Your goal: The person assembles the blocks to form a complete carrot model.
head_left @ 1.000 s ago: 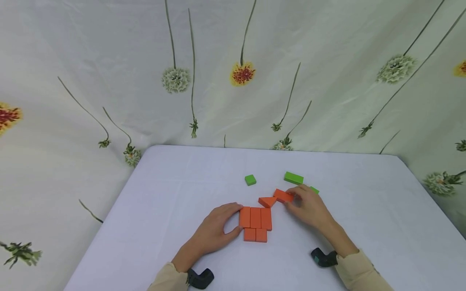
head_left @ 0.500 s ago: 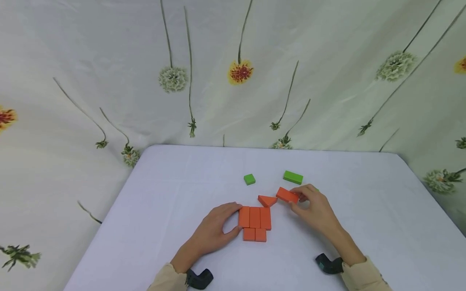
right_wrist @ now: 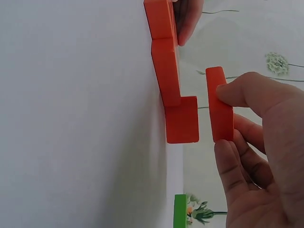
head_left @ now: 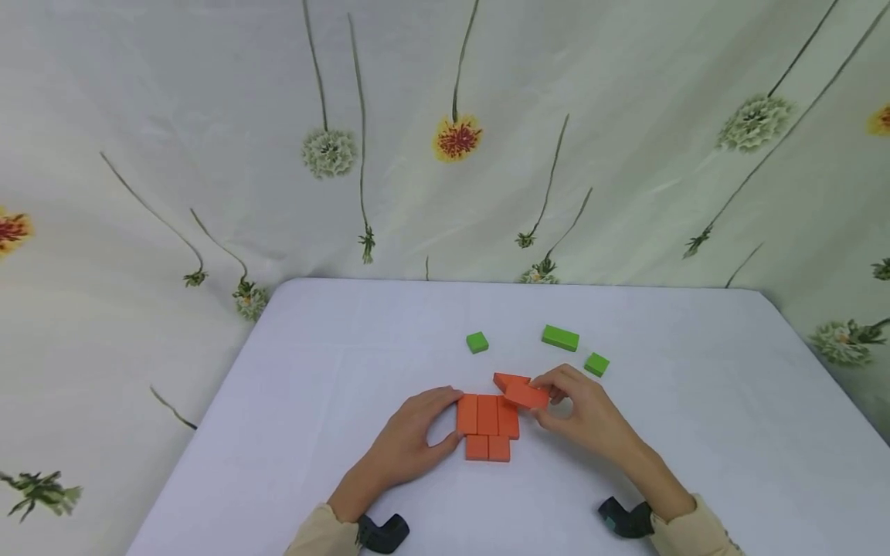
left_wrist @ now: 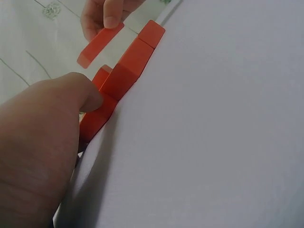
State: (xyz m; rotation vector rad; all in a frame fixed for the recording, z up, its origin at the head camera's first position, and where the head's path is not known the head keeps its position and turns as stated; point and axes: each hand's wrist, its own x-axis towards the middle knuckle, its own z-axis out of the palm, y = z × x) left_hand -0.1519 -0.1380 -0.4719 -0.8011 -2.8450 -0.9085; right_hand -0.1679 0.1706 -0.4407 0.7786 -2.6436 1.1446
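Observation:
My right hand (head_left: 582,405) pinches a flat orange block (head_left: 526,395) between thumb and fingers, raised off the table; the right wrist view shows the thumb on one face of this held block (right_wrist: 219,107). Below it, three long orange blocks (head_left: 487,415) stand side by side, with two orange square blocks (head_left: 487,448) against their near ends. An orange triangular block (head_left: 510,380) lies at the row's far right, partly hidden by the held block. My left hand (head_left: 412,439) holds the leftmost long block, index finger at its far end, thumb (left_wrist: 90,97) at its near corner.
Beyond the orange blocks lie a small green block (head_left: 477,342), a long green block (head_left: 560,338) and another small green block (head_left: 596,364). All rest on a white-covered table (head_left: 361,347). A flower-print cloth (head_left: 417,201) hangs behind the table's far edge.
My right hand has lifted the orange block off the table, then carried it left and nearer, over the triangle and the row's right end. My left hand has stayed put.

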